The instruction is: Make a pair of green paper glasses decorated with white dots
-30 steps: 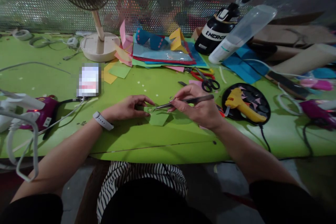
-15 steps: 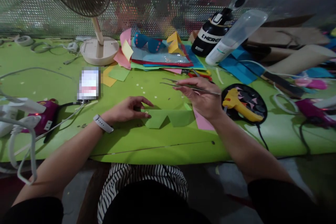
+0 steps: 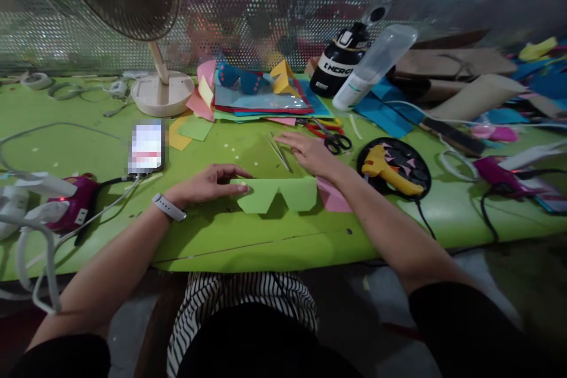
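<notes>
My left hand [image 3: 212,183] pinches the left end of a green paper glasses shape [image 3: 297,194] between thumb and fingers, just above the table. A small pale bit is on the paper near my thumb. My right hand [image 3: 305,153] reaches forward with its fingers stretched out and low over the tabletop. Right beside those fingers, a pair of metal tweezers [image 3: 279,152] lies on the green table [image 3: 248,242]. A pink paper piece [image 3: 335,196] lies partly under my right forearm. Several tiny pale squares [image 3: 233,149] are scattered beyond my left hand.
A yellow glue gun [image 3: 392,170] rests on a black round tray [image 3: 423,174] at right, near scissors [image 3: 337,142]. Behind are blue paper glasses [image 3: 243,78], a black bottle [image 3: 336,68] and a fan [image 3: 163,91]. A phone [image 3: 147,146] and cabled power strip [image 3: 73,201] are at left.
My right hand has moved forward and left and let go of the tweezers, which now lie on the table. My left hand still holds the green paper, now turned flatter toward me.
</notes>
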Demonstrator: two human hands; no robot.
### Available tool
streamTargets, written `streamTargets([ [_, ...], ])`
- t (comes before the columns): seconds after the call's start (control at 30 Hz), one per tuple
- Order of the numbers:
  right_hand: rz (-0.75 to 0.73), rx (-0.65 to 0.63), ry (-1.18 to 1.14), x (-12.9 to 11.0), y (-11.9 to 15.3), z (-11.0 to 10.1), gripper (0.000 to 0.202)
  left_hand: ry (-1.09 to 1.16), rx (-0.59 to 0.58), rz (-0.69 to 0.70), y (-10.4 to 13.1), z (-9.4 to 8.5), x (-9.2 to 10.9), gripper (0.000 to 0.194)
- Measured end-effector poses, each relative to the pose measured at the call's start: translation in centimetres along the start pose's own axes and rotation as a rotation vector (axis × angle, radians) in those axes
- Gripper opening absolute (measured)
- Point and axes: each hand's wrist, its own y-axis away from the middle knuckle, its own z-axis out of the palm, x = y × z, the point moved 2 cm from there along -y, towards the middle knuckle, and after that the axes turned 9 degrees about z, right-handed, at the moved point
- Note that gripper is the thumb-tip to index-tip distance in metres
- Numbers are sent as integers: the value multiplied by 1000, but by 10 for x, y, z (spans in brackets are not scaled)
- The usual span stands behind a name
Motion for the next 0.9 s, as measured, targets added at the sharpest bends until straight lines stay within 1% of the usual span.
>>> streamTargets([
  [0.07,7,50,-63,-9,2,-7,47,-11,-5,19,0,-1,0,38],
  [0.13,26,62,-206,-26,8,-15,38,-51,2,43,-1,-3,0,38],
  [0.17,50,18,-292,-36,12,-18,35,-69,12,55,-1,-4,0,37],
  [0.2,80,-93,-351,-47,16,-18,35,-81,22,63,-1,-4,0,35],
  [0.23,100,-198,-353,-58,21,-18,36,-87,34,71,-1,-4,0,33],
  [0.3,91,-360,-255,-75,29,-14,43,-84,78,77,-1,-5,-1,29],
  [0.33,77,-409,-200,-81,31,-12,42,-73,106,67,-2,-5,-3,29],
  [0.4,41,-462,-133,-86,33,-8,31,-37,179,37,-3,-6,-6,32],
  [0.43,26,-467,-126,-85,32,-7,27,-18,234,22,-3,-7,-8,33],
  [0.5,1,-451,-138,-82,29,-8,25,-6,372,3,-4,-12,-11,34],
  [0.57,-9,-414,-159,-78,25,-12,24,-56,514,11,-4,-17,-12,34],
  [0.63,-17,-380,-173,-76,23,-15,24,-139,599,39,-3,-21,-11,31],
  [0.7,-26,-355,-183,-75,23,-18,24,-205,639,89,-2,-24,-7,26],
  [0.77,-34,-343,-191,-75,23,-18,23,-225,648,134,-1,-23,-3,25],
  [0.8,-38,-338,-195,-76,23,-18,23,-215,640,145,-1,-22,-1,26],
  [0.9,-52,-324,-197,-77,24,-17,22,-148,566,156,-1,-16,5,37],
])
